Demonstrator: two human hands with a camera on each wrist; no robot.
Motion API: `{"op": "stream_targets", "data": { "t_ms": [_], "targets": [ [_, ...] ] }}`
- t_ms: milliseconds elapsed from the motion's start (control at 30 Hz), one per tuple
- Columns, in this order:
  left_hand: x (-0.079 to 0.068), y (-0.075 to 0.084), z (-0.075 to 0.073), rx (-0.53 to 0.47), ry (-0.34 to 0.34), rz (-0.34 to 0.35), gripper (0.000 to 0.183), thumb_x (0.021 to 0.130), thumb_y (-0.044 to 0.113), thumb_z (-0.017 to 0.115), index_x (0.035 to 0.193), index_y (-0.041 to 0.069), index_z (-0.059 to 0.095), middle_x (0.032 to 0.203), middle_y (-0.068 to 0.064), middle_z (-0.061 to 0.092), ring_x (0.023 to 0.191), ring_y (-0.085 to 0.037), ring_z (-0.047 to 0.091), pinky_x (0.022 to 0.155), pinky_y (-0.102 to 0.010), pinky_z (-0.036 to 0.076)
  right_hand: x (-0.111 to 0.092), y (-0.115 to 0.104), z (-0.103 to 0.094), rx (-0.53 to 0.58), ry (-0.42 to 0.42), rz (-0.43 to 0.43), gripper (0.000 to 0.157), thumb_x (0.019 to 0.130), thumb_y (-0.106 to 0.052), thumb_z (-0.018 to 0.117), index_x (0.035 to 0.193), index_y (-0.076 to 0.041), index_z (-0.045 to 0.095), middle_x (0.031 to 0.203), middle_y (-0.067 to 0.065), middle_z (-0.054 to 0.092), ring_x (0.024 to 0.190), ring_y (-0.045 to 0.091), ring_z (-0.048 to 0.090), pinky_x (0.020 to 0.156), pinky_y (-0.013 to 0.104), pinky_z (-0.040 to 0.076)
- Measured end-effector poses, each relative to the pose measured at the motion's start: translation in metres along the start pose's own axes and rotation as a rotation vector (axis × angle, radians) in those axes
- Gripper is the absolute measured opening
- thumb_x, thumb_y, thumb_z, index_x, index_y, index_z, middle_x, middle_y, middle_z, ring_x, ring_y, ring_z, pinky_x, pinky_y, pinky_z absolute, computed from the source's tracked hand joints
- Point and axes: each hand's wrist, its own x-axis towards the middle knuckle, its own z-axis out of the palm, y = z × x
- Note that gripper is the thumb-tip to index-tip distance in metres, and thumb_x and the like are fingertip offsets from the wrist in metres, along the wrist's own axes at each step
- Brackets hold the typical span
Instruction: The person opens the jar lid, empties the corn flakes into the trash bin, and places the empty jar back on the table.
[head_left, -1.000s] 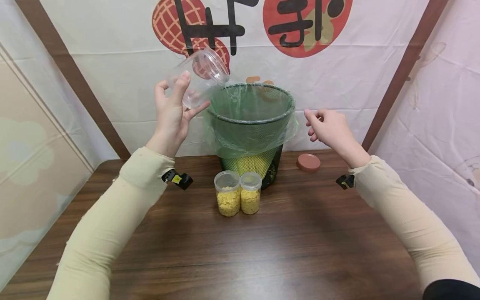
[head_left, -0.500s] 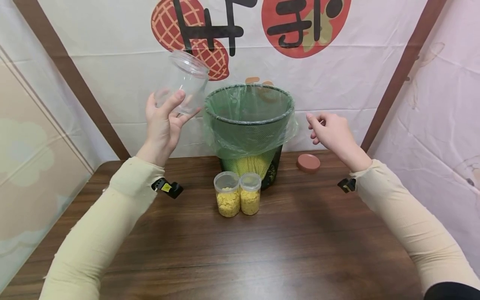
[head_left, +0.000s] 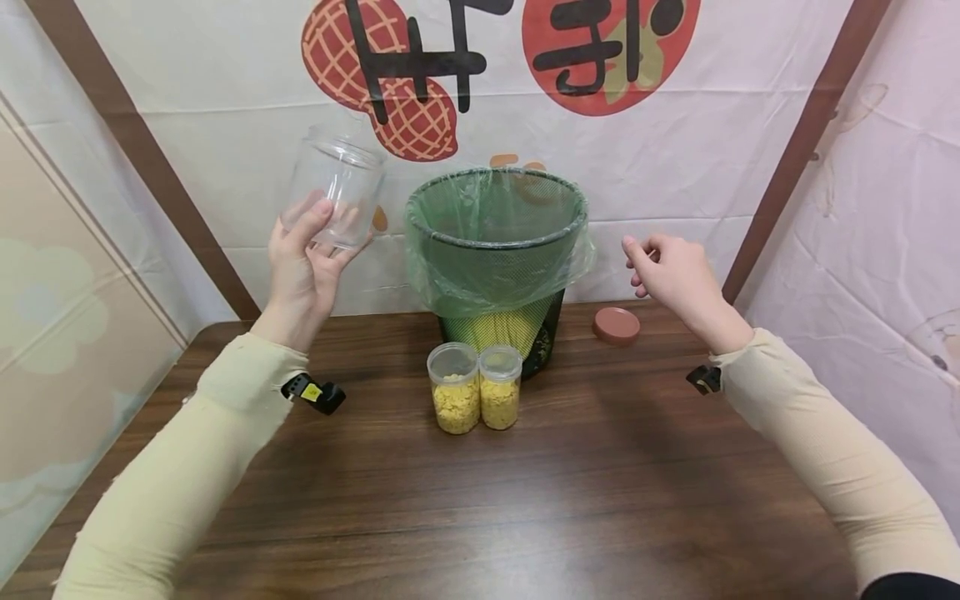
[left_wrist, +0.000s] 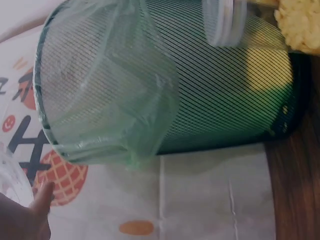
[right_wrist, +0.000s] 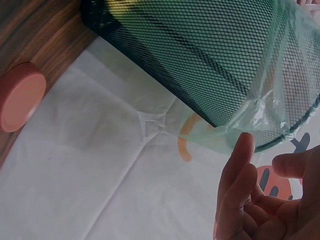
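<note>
My left hand (head_left: 296,279) grips a clear plastic jar (head_left: 333,171), mouth up and slightly tilted, left of the bin and above the table. I see nothing inside the jar. In the left wrist view only part of this hand (left_wrist: 25,217) and the jar's edge show. To the right of the bin my right hand (head_left: 681,279) hovers with loosely bent fingers and holds nothing; the right wrist view shows a gap between its thumb and fingers (right_wrist: 239,155). Between the hands stands a black mesh bin (head_left: 543,325) lined with a green plastic bag (head_left: 487,279).
Two lidless clear jars with yellow crumbly contents, a wider jar (head_left: 455,404) and a narrower jar (head_left: 500,400), stand side by side before the bin. A reddish-brown lid (head_left: 617,326) lies right of it on the wooden table (head_left: 480,508). A printed cloth (head_left: 292,133) hangs behind.
My left hand has moved left and down, away from the bin, and turned the jar from tipped over the rim to nearly upright. My right hand has shifted slightly right and down.
</note>
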Motion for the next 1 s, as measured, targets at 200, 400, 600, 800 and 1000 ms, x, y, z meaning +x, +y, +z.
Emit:
{"op": "stream_targets", "data": {
  "t_ms": [200,400,600,800,1000],
  "targets": [
    [0.002,-0.001,-0.016,0.030,0.049,0.029,0.054,0.078,0.015,0.074,0.125,0.009,0.047,0.124,-0.008,0.053,0.116,-0.022,0.053,0.101,-0.034,0.038,-0.003,0.004,0.003,-0.028,0.007,-0.008,0.057,0.093,-0.061,0.036,0.086,-0.013,0.066,0.064,0.000,0.066,0.056,0.010,0.063,0.061,0.031,0.041],
    [0.000,-0.002,-0.035,-0.001,0.028,0.091,0.050,0.079,0.008,0.073,0.122,0.006,0.047,0.120,-0.009,0.054,0.109,-0.019,0.054,0.094,-0.029,0.041,-0.007,0.008,0.008,-0.056,0.019,-0.029,0.056,0.093,-0.060,0.037,0.083,-0.014,0.065,0.061,-0.002,0.065,0.058,0.012,0.063,0.063,0.033,0.040],
    [-0.009,0.000,-0.050,0.020,-0.021,0.073,0.048,0.081,-0.007,0.066,0.122,0.004,0.044,0.130,-0.011,0.045,0.116,-0.022,0.049,0.096,-0.028,0.044,-0.013,0.016,0.012,-0.099,0.017,-0.044,0.052,0.095,-0.056,0.039,0.084,-0.012,0.065,0.060,0.000,0.066,0.062,0.018,0.064,0.060,0.035,0.040],
    [-0.018,-0.003,-0.064,0.098,-0.014,0.023,0.059,0.079,-0.011,0.066,0.127,0.007,0.037,0.130,-0.009,0.043,0.117,-0.021,0.050,0.086,-0.028,0.051,-0.020,0.022,0.015,-0.133,0.017,-0.037,0.053,0.094,-0.057,0.039,0.085,-0.012,0.065,0.064,0.000,0.068,0.068,0.023,0.063,0.058,0.036,0.040],
    [-0.025,-0.003,-0.075,0.187,-0.038,-0.005,0.064,0.078,-0.013,0.067,0.132,0.009,0.041,0.115,-0.007,0.054,0.088,-0.016,0.062,0.075,-0.025,0.050,-0.024,0.028,0.016,-0.149,0.006,-0.005,0.056,0.092,-0.062,0.037,0.084,-0.013,0.064,0.063,-0.002,0.068,0.069,0.024,0.063,0.053,0.035,0.040]
  ]
}}
